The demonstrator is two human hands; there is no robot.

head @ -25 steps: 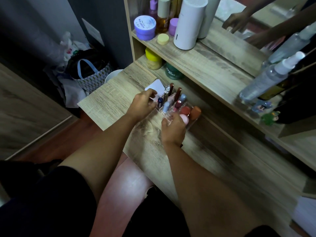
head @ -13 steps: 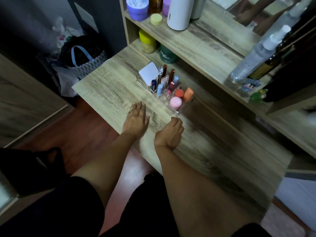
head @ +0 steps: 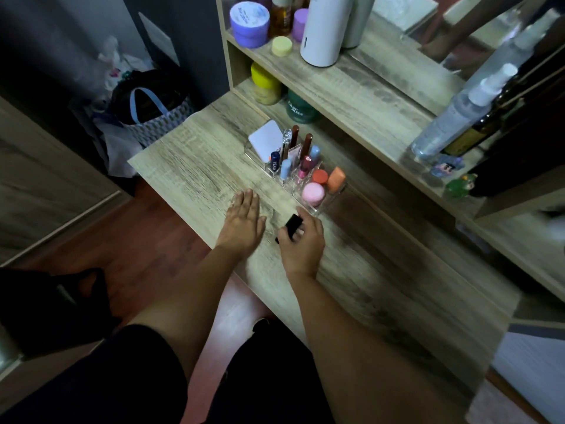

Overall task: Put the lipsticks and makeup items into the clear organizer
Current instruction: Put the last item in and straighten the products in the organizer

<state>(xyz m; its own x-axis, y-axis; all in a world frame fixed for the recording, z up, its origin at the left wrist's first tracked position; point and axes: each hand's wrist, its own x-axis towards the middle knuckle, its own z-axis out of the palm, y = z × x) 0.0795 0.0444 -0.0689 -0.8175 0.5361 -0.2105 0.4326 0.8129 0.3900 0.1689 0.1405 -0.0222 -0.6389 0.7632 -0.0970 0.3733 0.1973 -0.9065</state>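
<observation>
One small black item [head: 292, 225] pinched in the right hand [head: 301, 243], probably light, rigid, slick-cased | grip it mid-body, fingers on both sides | left hand [head: 244, 223] flat, empty, fingers spread on the desk [head: 183, 166] | clear organizer [head: 318, 206] just beyond the right hand, nearly full.

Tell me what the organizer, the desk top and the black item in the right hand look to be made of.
Organizer: clear hard plastic, likely acrylic; the contents show through its walls.
Desk top: wood-grain board, matte, probably laminate; the grain looks printed.
Black item in the right hand: dark, smooth, probably plastic; too blurred to be sure.
</observation>
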